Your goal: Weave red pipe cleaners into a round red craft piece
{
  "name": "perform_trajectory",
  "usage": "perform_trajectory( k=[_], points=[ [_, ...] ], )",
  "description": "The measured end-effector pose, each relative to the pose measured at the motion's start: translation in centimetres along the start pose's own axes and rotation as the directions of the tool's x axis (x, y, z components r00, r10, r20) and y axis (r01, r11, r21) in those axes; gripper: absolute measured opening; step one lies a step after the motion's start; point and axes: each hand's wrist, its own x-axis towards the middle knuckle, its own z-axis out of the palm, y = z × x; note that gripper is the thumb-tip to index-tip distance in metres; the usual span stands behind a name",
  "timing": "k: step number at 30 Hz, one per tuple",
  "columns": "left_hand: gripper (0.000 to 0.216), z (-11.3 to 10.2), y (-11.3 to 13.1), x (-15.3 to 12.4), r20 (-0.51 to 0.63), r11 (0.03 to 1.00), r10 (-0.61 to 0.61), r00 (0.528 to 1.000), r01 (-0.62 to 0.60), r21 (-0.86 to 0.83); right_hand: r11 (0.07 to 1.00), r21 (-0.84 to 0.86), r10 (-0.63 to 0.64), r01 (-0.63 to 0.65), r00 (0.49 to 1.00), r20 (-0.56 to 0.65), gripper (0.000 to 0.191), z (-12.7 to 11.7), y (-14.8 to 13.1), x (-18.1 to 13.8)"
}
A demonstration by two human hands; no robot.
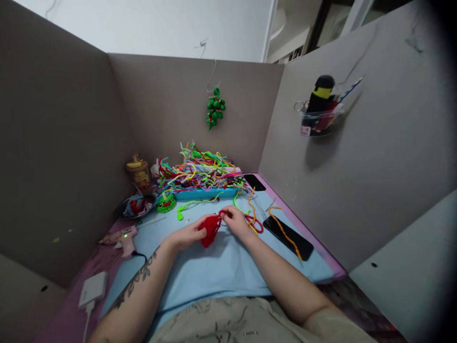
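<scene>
Between my hands is a red fuzzy piece (211,230), which looks made of pipe cleaners. My left hand (191,233) grips its body, with the thumb across the front. The fingers of my right hand (233,221) pinch a red strand at its upper right end. Beyond my hands, a bright green strand (200,203) with a curled end lies on the blue cloth (200,271). Close to my right hand lie orange, green and red strands (255,224), some bent into loops.
A blue tray (203,194) heaped with colourful pipe cleaners stands at the back. A pink glue gun (124,239), a dark bowl (124,212), a green round face piece (166,204) and a white charger (93,288) are on the left. A black phone (293,240) lies right.
</scene>
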Motion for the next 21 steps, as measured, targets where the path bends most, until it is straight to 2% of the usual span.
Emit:
perform_trajectory(
  k=[8,11,15,19,21],
  points=[
    [0.082,-0.4,0.4,-0.3,0.013,1.0,-0.018,1.0,0.018,-0.02,0.999,-0.052,0.008,-0.017,0.985,-0.173,0.011,-0.9,1.9,0.9],
    [0.081,-0.8,0.5,-0.3,-0.029,0.999,-0.019,0.999,0.02,0.046,0.997,0.063,0.063,-0.052,0.98,-0.187,0.014,-1.2,1.8,1.1],
    [0.078,-1.6,0.2,-0.2,-0.075,0.989,-0.024,0.997,0.035,0.143,0.94,0.331,0.103,-0.079,0.993,-0.055,0.022,-1.5,0.6,0.7],
    [0.079,-2.2,-0.3,-0.2,-0.042,0.991,-0.013,0.999,0.018,0.136,0.909,0.415,-0.004,-0.041,0.994,0.106,0.022,-1.6,-0.4,0.1],
    [0.078,-2.4,-0.5,-0.2,-0.011,0.994,-0.029,1.0,0.03,0.109,0.894,0.444,-0.011,-0.059,0.988,0.153,0.021,-1.5,-0.5,-0.1]
  ],
)
